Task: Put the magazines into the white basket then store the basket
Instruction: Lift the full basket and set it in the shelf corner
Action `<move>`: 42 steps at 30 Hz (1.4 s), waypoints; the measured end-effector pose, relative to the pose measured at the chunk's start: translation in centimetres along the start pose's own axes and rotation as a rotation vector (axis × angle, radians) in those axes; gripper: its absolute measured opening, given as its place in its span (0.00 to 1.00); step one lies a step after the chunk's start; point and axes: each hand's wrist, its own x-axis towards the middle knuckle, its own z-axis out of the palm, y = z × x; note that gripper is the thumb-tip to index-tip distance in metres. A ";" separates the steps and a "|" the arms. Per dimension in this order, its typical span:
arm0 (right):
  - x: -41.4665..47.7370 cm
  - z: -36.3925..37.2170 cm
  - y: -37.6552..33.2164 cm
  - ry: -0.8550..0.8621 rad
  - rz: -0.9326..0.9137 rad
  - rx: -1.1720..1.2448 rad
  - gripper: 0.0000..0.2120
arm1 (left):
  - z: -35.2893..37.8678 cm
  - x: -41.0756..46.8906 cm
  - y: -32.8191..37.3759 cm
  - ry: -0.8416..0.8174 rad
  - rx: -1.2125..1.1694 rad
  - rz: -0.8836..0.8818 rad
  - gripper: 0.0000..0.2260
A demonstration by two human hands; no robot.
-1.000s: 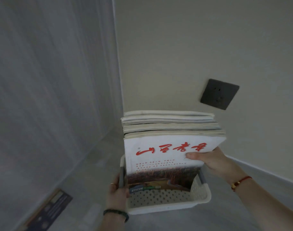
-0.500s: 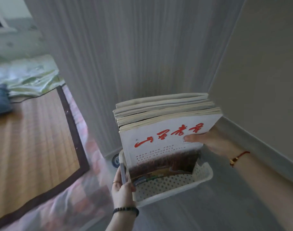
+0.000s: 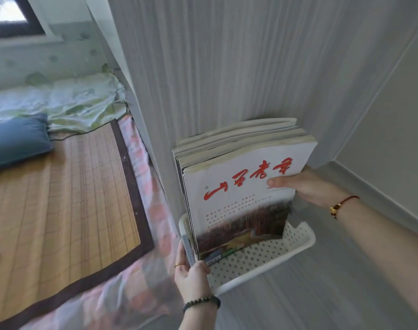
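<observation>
Swung left since earlier frame; bed mat [image 3: 60, 198] now left of grip. Clenching white basket [image 3: 262, 265] end with left hand [image 3: 191, 277], carrying weight. Pinching magazines [image 3: 238, 186], upright in basket just right of that grip, with right hand [image 3: 305, 186], thumb on cover, probably to stop toppling.

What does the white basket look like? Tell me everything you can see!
The white basket looks like plastic, with a smooth rim and walls full of little round holes. It is rectangular, open on top and seen tilted. A stack of magazines stands upright inside, sticking far above the rim. The left hand grips a grey strip at its left end. The right hand holds the magazines, not the basket. A pale striped panel stands behind it.
</observation>
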 end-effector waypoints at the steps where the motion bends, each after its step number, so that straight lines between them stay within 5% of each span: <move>1: 0.4 0.0 0.0 -0.009 -0.002 -0.004 0.26 | 0.0 0.2 0.0 0.003 -0.004 0.003 0.37; 9: 1.9 -0.5 0.2 -0.057 -0.004 -0.023 0.21 | -0.2 0.0 1.8 -0.109 0.162 0.155 0.29; 14: 1.3 0.0 0.2 -0.019 -0.010 -0.020 0.19 | -0.3 -1.5 6.5 -0.388 0.390 0.564 0.33; 20: 1.0 1.0 0.6 0.118 -0.040 0.021 0.25 | 3.1 -0.6 9.5 -0.451 0.510 0.554 0.45; 33: 0.8 2.2 0.7 0.237 -0.136 0.054 0.21 | 2.4 1.1 9.8 -0.432 0.321 0.535 0.25; 42: 1.1 0.6 0.6 0.179 -0.123 -0.029 0.21 | 3.4 0.9 9.2 -0.480 0.297 0.550 0.26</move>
